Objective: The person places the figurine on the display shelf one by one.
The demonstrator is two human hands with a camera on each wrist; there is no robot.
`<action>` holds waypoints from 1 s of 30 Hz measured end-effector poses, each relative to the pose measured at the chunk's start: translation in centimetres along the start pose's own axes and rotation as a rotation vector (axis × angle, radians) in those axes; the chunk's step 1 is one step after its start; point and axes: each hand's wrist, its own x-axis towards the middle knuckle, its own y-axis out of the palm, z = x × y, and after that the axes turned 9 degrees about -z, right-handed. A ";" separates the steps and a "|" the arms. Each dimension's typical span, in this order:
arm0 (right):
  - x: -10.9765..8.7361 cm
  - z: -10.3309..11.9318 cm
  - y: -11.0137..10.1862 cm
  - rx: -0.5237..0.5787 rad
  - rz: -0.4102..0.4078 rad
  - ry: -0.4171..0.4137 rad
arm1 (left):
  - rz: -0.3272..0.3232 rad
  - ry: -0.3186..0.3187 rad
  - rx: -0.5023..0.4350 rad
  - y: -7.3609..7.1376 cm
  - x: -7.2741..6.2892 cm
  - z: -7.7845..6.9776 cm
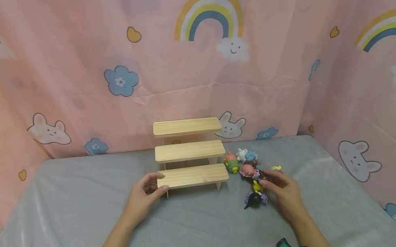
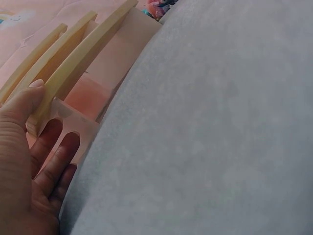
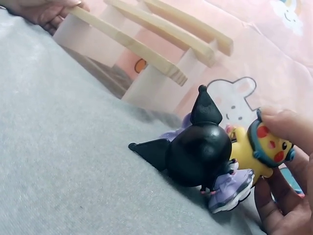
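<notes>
Left hand (image 1: 138, 198) half-curled, pinching stand (image 1: 192, 175) at left end; right hand (image 1: 287, 191) curled, gripping yellow figure (image 3: 269, 140) right of stand, likely picking step; next calls for lifting clear of black figure (image 3: 198, 152)

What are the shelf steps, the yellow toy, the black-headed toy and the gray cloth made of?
Shelf steps: probably wood, pale and smooth, with fine grain lines.
Yellow toy: likely plastic or vinyl, smooth and molded; I can't tell if it's squishy.
Black-headed toy: likely plastic too, with a shiny spot on its head.
Gray cloth: fabric, maybe fuzzy, with a mottled surface.
</notes>
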 end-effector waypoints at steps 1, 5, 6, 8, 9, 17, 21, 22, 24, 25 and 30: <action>0.0 0.1 0.0 0.022 -0.001 0.006 | 0.000 0.002 0.001 0.0 0.0 0.0; 0.0 0.3 0.0 0.202 0.001 0.030 | 0.001 0.013 0.003 0.0 0.0 0.1; -0.1 0.4 -0.1 0.260 0.009 0.034 | 0.002 0.016 0.003 -0.1 0.0 0.1; -0.1 0.5 -0.1 0.355 0.019 0.041 | 0.004 0.019 0.006 -0.1 0.0 0.1; -0.1 0.6 -0.1 0.393 0.020 0.047 | 0.005 0.019 0.007 -0.1 0.0 0.1; -0.4 1.6 -0.1 0.507 0.035 0.070 | 0.002 0.008 0.012 -0.1 0.1 0.0; -0.5 2.0 0.1 0.540 0.041 0.044 | 0.000 0.007 0.014 -0.2 0.1 -0.1; -0.5 2.2 0.1 0.532 0.042 0.043 | 0.000 0.005 0.015 -0.2 0.0 -0.1; -0.5 2.5 0.2 0.506 0.039 0.042 | 0.002 0.005 0.014 -0.2 0.0 -0.2; -0.5 2.8 0.3 0.484 0.034 0.040 | 0.002 0.004 0.015 -0.2 0.0 -0.3; -0.9 4.1 0.6 0.353 0.020 0.037 | -0.001 -0.003 0.010 -0.1 0.0 -0.3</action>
